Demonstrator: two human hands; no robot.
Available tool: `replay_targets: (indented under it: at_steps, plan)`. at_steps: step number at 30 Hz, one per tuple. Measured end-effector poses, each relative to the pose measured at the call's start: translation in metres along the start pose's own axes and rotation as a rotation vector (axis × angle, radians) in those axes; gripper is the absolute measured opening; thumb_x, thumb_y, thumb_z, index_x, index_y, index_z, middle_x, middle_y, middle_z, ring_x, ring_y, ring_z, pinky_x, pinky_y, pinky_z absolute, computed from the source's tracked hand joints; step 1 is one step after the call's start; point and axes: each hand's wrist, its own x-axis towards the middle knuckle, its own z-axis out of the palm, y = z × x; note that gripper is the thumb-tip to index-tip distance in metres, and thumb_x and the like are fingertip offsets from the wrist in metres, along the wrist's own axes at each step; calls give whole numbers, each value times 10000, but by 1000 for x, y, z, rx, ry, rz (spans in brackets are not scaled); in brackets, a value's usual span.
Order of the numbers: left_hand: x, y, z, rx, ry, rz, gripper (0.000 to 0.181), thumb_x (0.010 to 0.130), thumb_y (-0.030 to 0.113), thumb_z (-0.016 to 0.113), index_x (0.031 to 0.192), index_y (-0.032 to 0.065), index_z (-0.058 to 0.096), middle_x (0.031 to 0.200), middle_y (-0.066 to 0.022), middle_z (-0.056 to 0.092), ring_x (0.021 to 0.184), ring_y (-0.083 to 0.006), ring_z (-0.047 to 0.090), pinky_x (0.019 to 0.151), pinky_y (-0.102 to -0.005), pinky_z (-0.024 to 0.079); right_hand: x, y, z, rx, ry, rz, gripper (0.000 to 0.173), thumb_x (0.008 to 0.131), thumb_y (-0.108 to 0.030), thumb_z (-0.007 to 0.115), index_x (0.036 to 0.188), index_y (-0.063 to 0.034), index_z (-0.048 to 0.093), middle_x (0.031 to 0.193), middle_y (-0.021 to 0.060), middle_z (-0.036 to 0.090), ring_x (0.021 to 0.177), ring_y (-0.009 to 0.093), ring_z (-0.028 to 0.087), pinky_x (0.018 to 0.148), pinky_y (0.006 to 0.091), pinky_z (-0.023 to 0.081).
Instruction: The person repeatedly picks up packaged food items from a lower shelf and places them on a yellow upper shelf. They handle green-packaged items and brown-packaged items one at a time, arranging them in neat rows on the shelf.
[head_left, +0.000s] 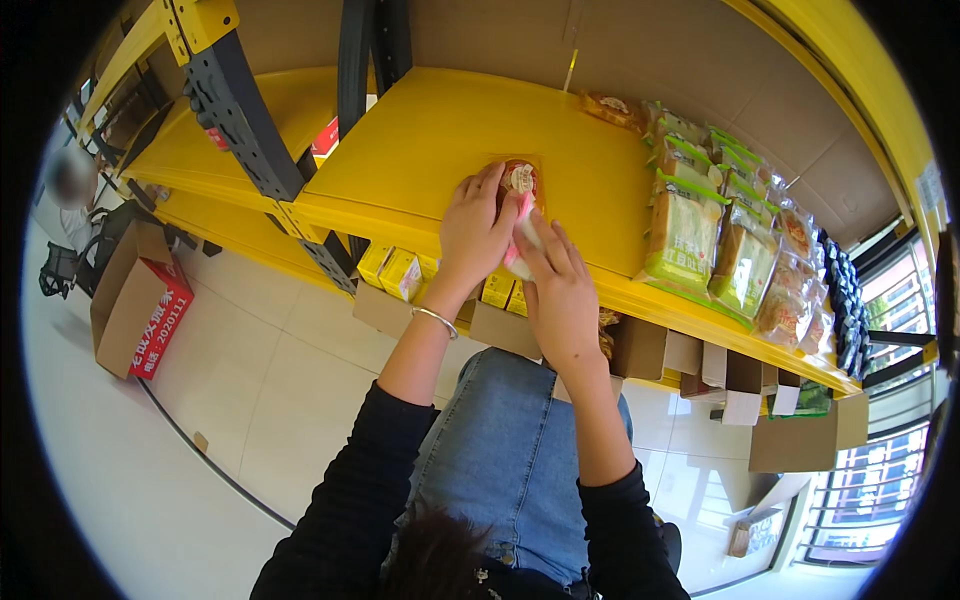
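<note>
On the yellow metal shelf (405, 142) lies a small brown bread or pastry in a clear wrapper (521, 177) with a round label. My left hand (478, 217) grips its left side and lower end, fingers along the edge and thumb across the front. Just below, my right hand (556, 274) holds a crumpled pink-and-white cloth (527, 234) against the shelf's front edge. Part of the cloth is hidden under the fingers, and both hands nearly touch. A bangle circles my left wrist.
Bagged sliced bread (686, 232) and wrapped buns (787, 296) stand in rows at right. Another wrapped bread (611, 110) lies at the back. Yellow boxes (401, 271) and cardboard cartons (652, 349) are below. A black upright (240, 120), a red-and-brown carton (142, 307) and a person (75, 225) are left.
</note>
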Motion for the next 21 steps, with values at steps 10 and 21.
replay_targets:
  at_steps: [10, 21]
  plan:
    - [5, 0, -3, -22, -114, -68, 391, 906, 276, 524, 1217, 39, 531, 1106, -182, 604, 1014, -339, 562, 873, -431, 434, 50, 30, -6, 412, 234, 37, 367, 799, 26, 509, 1159, -37, 538, 1189, 186, 557, 1147, 411, 473, 965, 452, 397]
    - [2, 2, -7, -169, -38, -63, 277, 904, 253, 534, 1127, 111, 614, 1029, -133, 644, 936, -326, 594, 814, -417, 460, 89, 83, 53, 70, 263, 421, 342, 833, -66, 532, 1174, -39, 544, 1206, 183, 544, 1057, 416, 490, 944, 465, 396]
